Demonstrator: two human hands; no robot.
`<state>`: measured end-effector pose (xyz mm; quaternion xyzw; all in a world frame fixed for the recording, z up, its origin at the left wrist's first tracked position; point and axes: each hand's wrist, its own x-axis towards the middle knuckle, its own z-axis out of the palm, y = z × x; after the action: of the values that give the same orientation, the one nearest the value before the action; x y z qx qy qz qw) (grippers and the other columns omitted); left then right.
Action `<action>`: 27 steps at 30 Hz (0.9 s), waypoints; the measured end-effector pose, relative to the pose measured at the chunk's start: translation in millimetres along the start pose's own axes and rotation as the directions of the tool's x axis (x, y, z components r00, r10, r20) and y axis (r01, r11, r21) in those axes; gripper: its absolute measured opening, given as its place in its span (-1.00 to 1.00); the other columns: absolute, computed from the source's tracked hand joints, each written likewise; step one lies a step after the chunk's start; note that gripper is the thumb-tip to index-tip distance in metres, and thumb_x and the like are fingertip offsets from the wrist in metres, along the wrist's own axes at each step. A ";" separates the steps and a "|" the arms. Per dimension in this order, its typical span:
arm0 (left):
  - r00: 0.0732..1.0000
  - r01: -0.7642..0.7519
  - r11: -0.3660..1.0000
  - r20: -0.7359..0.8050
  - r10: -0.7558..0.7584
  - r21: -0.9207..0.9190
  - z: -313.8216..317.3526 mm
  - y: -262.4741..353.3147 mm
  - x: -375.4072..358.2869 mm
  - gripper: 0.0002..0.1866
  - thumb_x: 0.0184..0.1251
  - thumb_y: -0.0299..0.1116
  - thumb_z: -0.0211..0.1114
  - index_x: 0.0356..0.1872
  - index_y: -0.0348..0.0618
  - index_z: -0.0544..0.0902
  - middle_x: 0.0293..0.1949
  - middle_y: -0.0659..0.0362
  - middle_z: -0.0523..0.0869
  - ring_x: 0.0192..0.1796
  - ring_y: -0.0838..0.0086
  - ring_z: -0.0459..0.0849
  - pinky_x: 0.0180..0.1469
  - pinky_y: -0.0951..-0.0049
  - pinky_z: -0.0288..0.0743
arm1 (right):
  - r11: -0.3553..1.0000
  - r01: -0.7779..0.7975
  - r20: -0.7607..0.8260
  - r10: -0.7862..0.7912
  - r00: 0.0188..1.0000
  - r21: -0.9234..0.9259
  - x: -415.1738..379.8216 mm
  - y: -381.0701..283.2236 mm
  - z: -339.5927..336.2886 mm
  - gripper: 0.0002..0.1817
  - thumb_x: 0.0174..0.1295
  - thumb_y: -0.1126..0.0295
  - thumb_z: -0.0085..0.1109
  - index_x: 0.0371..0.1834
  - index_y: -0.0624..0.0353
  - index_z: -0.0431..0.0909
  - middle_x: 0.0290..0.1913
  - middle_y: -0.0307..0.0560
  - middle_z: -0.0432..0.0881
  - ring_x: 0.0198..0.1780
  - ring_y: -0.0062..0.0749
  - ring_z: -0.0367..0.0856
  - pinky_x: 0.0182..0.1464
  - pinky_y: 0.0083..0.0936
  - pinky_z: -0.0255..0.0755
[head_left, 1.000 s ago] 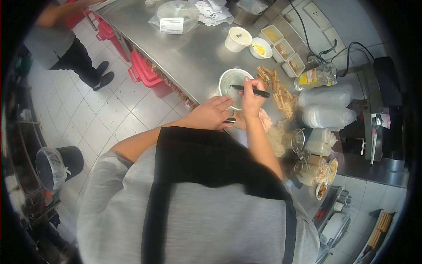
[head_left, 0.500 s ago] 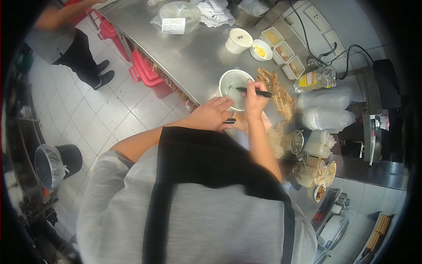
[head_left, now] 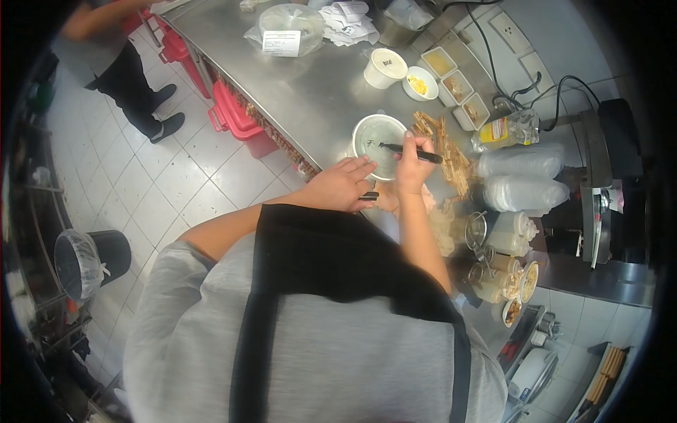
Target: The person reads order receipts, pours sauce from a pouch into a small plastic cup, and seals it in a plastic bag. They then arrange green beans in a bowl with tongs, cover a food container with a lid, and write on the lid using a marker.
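A round white tub with a translucent lid point(head_left: 379, 158) stands near the counter's front edge. Dark handwritten strokes show on the lid. My right hand point(head_left: 414, 168) grips a black marker point(head_left: 427, 156), its tip at the lid beside those strokes. My left hand point(head_left: 340, 185) lies with its fingertips against the tub's near left rim. A short black piece that looks like the marker's cap point(head_left: 368, 196) is tucked at the thumb side of this hand; how it is held is partly hidden.
Wooden sticks point(head_left: 451, 158) lie right of the tub. Behind it stand a lidded white cup point(head_left: 386, 68), a bowl with yellow food point(head_left: 421, 84) and small trays point(head_left: 455, 89). Stacked plastic lids point(head_left: 525, 190) are at right, a bagged container point(head_left: 289, 25) at back. Another person point(head_left: 120, 77) stands left.
My right hand has shifted slightly right and down with the marker, and the strokes on the lid look a little fuller. The left hand stays against the tub.
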<state>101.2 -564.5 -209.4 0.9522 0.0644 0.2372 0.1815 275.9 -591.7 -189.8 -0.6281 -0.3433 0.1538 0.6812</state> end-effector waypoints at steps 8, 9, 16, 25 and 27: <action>1.000 -0.008 1.000 -0.018 0.007 -0.003 -2.4 0.3 0.7 -0.56 0.17 -0.04 0.22 -0.29 -0.31 0.60 0.18 -0.17 0.42 0.25 -0.02 0.35 0.27 0.10 0.22 | 0.993 0.069 0.055 -0.063 0.996 -0.098 4.7 9.4 -7.5 -0.73 0.18 0.41 0.20 -0.61 0.17 0.36 -0.67 -0.29 0.40 -0.67 -0.69 0.36 -0.61 -0.68 0.24; 1.000 -0.004 1.000 -0.019 0.003 -0.018 -0.7 -0.3 0.4 -0.58 0.16 -0.05 0.23 -0.33 -0.31 0.59 0.20 -0.16 0.40 0.27 -0.02 0.33 0.28 0.10 0.20 | 0.994 0.063 0.014 -0.062 0.998 -0.086 5.1 10.8 -7.5 -0.73 0.17 0.41 0.20 -0.62 0.17 0.36 -0.67 -0.29 0.41 -0.67 -0.69 0.36 -0.61 -0.67 0.24; 1.000 -0.004 0.999 -0.015 0.003 -0.036 0.5 -1.4 -0.1 -0.60 0.15 -0.06 0.25 -0.37 -0.30 0.57 0.22 -0.16 0.38 0.28 -0.01 0.32 0.30 0.10 0.18 | 0.995 0.024 -0.023 -0.026 0.999 -0.096 6.9 11.7 -9.2 -0.75 0.17 0.42 0.19 -0.59 0.17 0.36 -0.62 -0.27 0.44 -0.67 -0.67 0.37 -0.63 -0.68 0.28; 1.000 -0.019 1.000 0.003 0.019 0.013 -3.7 -1.6 1.4 -0.55 0.19 -0.03 0.20 -0.24 -0.31 0.62 0.16 -0.16 0.44 0.26 0.00 0.35 0.27 0.12 0.23 | 0.994 0.057 -0.032 -0.060 0.998 -0.088 10.8 12.2 -11.5 -0.75 0.16 0.42 0.19 -0.61 0.16 0.36 -0.66 -0.32 0.39 -0.67 -0.69 0.32 -0.64 -0.68 0.20; 1.000 -0.018 1.000 -0.016 0.018 0.000 -2.7 -1.6 1.3 -0.55 0.19 -0.03 0.20 -0.25 -0.32 0.62 0.16 -0.15 0.44 0.25 0.00 0.36 0.27 0.12 0.23 | 0.996 0.047 -0.043 -0.050 0.998 -0.076 9.8 11.7 -12.3 -0.75 0.16 0.42 0.19 -0.61 0.16 0.35 -0.65 -0.32 0.38 -0.67 -0.70 0.31 -0.63 -0.67 0.20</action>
<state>101.0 -561.9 -207.3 0.9508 0.0574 0.2463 0.1789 293.7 -592.8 -198.1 -0.6480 -0.3486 0.1104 0.6681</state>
